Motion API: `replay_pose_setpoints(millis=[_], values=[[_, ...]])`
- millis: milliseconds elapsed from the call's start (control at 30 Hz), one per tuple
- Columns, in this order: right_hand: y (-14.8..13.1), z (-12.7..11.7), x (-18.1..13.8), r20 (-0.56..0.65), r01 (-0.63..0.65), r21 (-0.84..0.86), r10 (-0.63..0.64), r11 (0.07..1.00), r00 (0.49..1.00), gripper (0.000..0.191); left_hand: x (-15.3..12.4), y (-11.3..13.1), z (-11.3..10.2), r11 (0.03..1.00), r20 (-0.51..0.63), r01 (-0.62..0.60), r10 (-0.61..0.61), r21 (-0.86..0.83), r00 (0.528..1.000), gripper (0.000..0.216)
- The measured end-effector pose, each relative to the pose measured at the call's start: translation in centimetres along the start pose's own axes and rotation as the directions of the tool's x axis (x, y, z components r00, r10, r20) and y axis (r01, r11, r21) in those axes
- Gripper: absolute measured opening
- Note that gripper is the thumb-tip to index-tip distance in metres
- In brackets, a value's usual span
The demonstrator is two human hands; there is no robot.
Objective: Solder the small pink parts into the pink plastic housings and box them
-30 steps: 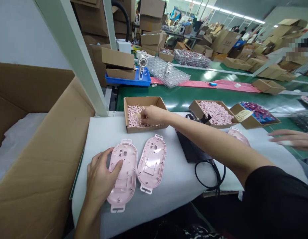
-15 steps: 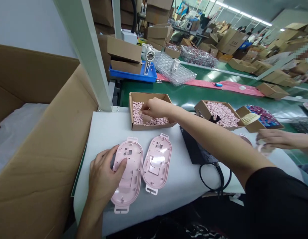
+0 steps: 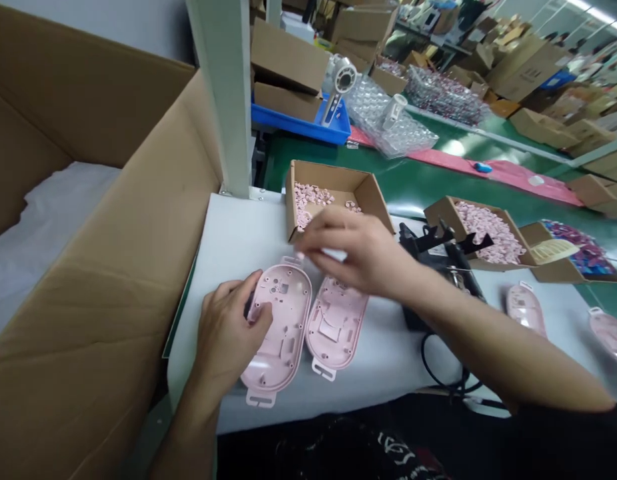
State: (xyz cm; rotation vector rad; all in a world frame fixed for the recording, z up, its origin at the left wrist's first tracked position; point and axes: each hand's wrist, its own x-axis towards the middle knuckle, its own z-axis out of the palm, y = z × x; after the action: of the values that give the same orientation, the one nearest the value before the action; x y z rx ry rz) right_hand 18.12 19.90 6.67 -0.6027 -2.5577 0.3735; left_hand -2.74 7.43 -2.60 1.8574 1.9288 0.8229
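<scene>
left hand (image 3: 228, 333) is gripping pink plastic casing (image 3: 283, 347) near left edge of counter (image 3: 228, 240) | right hand (image 3: 353, 253) is pinching above second casing (image 3: 336, 327), held part cannot tell | cardboard box (image 3: 338, 180) of pink pieces is standing behind | next move is needing steady placing

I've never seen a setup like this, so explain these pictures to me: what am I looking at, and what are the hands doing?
No machine here: this is one view from a camera worn on a person's head, looking forward and down at their two bare hands. The white-covered workbench carries two oval pink plastic shells. The left hand lies on the left shell, fingers curled over it. The right hand is above the right shell; whether it holds a small piece is hard to tell. Behind them, an open cardboard tray holds small pink pieces. A large cardboard box stands on the left.
</scene>
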Motion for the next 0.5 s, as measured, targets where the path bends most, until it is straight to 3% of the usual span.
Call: replay_pose_setpoints(millis=[100, 233, 367, 500], values=[[-2.3, 3.1, -2.2, 0.02, 0.156, -0.123, -0.155, 0.98, 0.988, 0.015, -0.1, -0.1, 0.1, 1.0, -0.01, -0.024, 0.024, -0.005, 1.0, 0.047], [-2.3, 6.2, -3.0, 0.044, 0.213, -0.313, -0.21, 0.926, 0.977, 0.014, -0.2, -0.1, 0.1, 0.999, -0.004, -0.039, 0.039, -0.033, 0.999, 0.043], [-1.8, 6.6, -2.9, 0.128, 0.276, -0.383, -0.245, 0.882, 0.961, 0.016, -0.3, 0.0, 0.2, 0.998, -0.016, -0.03, 0.029, -0.055, 0.999, 0.035], [-1.7, 6.2, -3.4, 0.172, 0.258, -0.295, -0.215, 0.92, 0.961, 0.014, -0.2, 0.2, 0.2, 0.998, -0.031, -0.024, 0.022, -0.06, 0.999, 0.033]])
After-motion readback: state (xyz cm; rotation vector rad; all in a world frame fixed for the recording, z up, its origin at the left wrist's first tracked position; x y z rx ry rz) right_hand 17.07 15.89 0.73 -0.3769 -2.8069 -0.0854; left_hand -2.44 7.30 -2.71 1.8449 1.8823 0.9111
